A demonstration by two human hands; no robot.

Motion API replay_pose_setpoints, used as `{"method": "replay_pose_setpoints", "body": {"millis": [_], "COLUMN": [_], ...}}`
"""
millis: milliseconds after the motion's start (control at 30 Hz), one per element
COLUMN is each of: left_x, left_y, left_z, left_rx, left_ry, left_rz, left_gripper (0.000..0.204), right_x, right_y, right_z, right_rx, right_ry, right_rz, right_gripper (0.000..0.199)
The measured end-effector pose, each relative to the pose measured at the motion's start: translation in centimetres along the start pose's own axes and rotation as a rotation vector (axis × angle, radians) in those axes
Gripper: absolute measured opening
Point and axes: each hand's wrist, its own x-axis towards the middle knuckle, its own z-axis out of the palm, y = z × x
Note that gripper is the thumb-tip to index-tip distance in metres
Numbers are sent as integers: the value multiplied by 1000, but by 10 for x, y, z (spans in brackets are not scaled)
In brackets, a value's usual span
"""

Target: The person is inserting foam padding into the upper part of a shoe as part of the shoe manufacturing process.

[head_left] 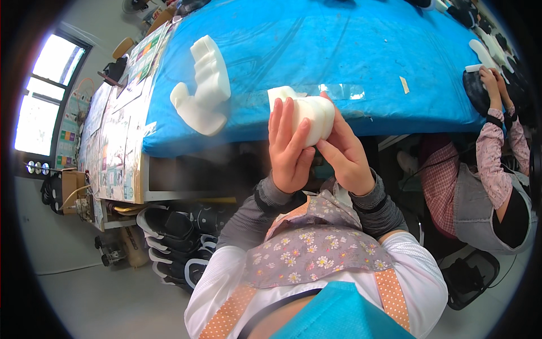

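A: Here was the head view, and both hands were up at the near edge of the blue cover (333, 53)! What did they have?

B: A rounded white piece (317, 120), held right between them! The right hand (351, 164) had its thumb on the near side and its fingers round the right. The left hand (291, 152) had its fingers laid up against the left side.

A: So the grip was firm?

B: Clamped on the piece from both sides, yes! How hard they pressed, I couldn't tell. It looked like soft foam, so even, light pressure seemed the way to go: broad finger contact, no dug-in tips.

A: And that white bit (282, 95) just beyond the left fingers?

B: Part of the piece or a separate one, I couldn't tell! Worth minding that edge in any turn.

A: Elsewhere?

B: Far left on the cover lay a bigger curved white form (212, 85), well apart from the hands. Clear tape (351, 91) lay just beyond the piece, so good handling meant staying off it. Off to the right, a co-worker's hands (492, 83) were over a black object (476, 93), well away!
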Motion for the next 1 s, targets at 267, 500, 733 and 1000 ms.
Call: {"method": "replay_pose_setpoints", "body": {"millis": [267,500,733,1000], "left_x": [-12,-7,18,7], "left_y": [-7,-29,-96,-130], "left_z": [10,-8,-44,-28], "left_rx": [245,39,154,613], "left_ry": [-77,-145,-188,-363], "left_rz": [-11,-2,-220,-281], "left_gripper": [43,53,19,29], "right_x": [3,30,108,272], "right_y": [11,1,-48,-51], "right_z": [-8,-31,-112,-254], "right_rx": [-81,-140,-395,-72], "right_ry": [84,170,83,316], "right_rz": [-27,159,51,15], "right_gripper": [63,57,38,37]}}
